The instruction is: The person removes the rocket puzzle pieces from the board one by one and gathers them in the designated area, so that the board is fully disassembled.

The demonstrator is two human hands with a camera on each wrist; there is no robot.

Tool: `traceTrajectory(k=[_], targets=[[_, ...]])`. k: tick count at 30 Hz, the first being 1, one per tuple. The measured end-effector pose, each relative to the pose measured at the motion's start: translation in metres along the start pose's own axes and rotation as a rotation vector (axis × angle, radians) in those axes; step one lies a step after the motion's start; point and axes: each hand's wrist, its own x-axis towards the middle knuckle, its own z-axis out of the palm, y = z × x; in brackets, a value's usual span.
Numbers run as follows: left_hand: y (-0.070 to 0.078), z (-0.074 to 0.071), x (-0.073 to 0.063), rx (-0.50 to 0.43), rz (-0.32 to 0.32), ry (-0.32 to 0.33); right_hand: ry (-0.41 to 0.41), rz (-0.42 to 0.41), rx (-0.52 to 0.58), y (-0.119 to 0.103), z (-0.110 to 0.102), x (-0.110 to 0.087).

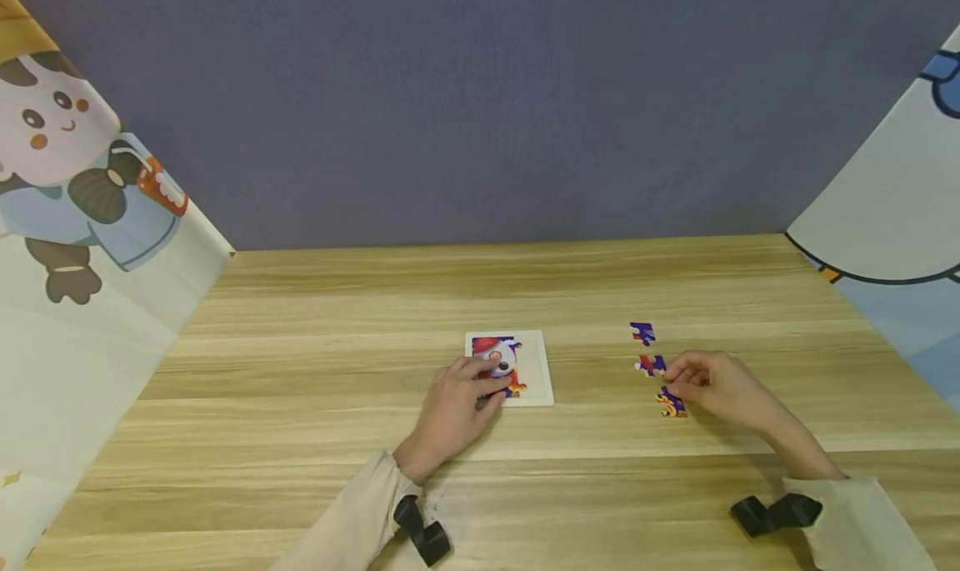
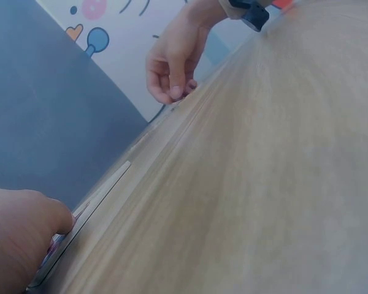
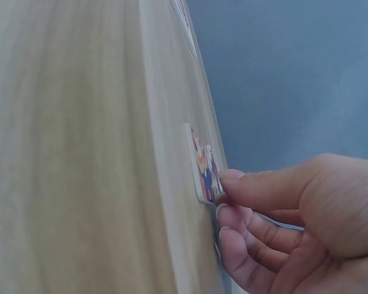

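Observation:
A white puzzle tray (image 1: 546,371) lies flat on the table, its left part filled with a purple, red and white picture. My left hand (image 1: 459,404) rests on that picture with fingers extended. To the right, my right hand (image 1: 723,388) pinches the edge of a purple-and-yellow puzzle piece (image 1: 672,404) between thumb and fingers. The same puzzle piece (image 3: 202,168) shows at the thumb tip in the right wrist view. Just above it are a red-and-purple puzzle piece (image 1: 651,366) and, farther back, a purple puzzle piece (image 1: 642,332). Fingers hide part of the picture.
The wooden table (image 1: 375,296) runs back to a dark blue-grey panel (image 1: 510,121). Side panels with cartoon pictures stand left (image 1: 150,304) and right (image 1: 885,187). Black straps (image 1: 423,531) sit at both wrists.

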Motion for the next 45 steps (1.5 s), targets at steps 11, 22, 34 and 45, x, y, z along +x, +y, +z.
traceTrajectory(k=[11,22,34,45], targets=[[0.0,0.0,0.0,0.007,0.008,0.019,0.009,-0.073,-0.009,-0.006,-0.002,0.006],[-0.001,0.001,-0.001,0.011,0.011,0.014,0.008,-0.117,0.0,-0.018,0.003,0.017],[-0.002,0.001,0.0,0.03,0.023,0.006,-0.013,-0.152,0.019,-0.035,0.011,0.033],[-0.001,0.0,0.0,0.039,0.025,0.008,-0.042,-0.156,0.034,-0.051,0.02,0.048]])
